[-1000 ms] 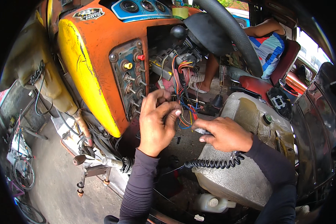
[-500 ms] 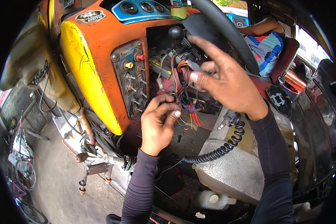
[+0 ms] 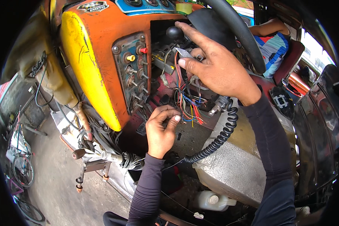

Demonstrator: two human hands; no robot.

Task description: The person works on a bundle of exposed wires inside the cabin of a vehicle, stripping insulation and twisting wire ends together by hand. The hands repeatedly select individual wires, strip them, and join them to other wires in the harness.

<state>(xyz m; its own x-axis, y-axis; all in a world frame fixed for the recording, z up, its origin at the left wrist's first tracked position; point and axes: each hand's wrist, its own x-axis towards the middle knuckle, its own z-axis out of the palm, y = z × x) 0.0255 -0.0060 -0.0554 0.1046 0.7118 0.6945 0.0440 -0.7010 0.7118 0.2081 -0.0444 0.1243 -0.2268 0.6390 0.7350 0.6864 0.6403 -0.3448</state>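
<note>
My left hand (image 3: 162, 132) is pinched at the lower end of loose coloured wires (image 3: 196, 113); what its fingertips hold is too small to make out. Higher up, my right hand (image 3: 218, 69) grips a small flat grey object (image 3: 182, 51) between thumb and curled fingers. Its index finger stretches to beside a round black knob (image 3: 174, 34). Left of the wires is an orange console (image 3: 105, 26) with a panel of toggle switches and coloured knobs (image 3: 131, 75). A black coiled cord (image 3: 226, 135) with a metal plug (image 3: 217, 107) hangs below my right wrist.
A steering wheel (image 3: 248, 45) arches at upper right, near a seated person in a patterned top (image 3: 271, 52). A textured silver cover (image 3: 237, 173) and a plastic jug (image 3: 211, 201) are lower right. Bicycles (image 3: 22, 165) stand on the concrete floor (image 3: 60, 188) at left.
My right hand has risen from low beside the wires to near the black knob, index finger extended, and the coiled cord's plug hangs higher. My left hand stays pinched, shifted slightly.
</note>
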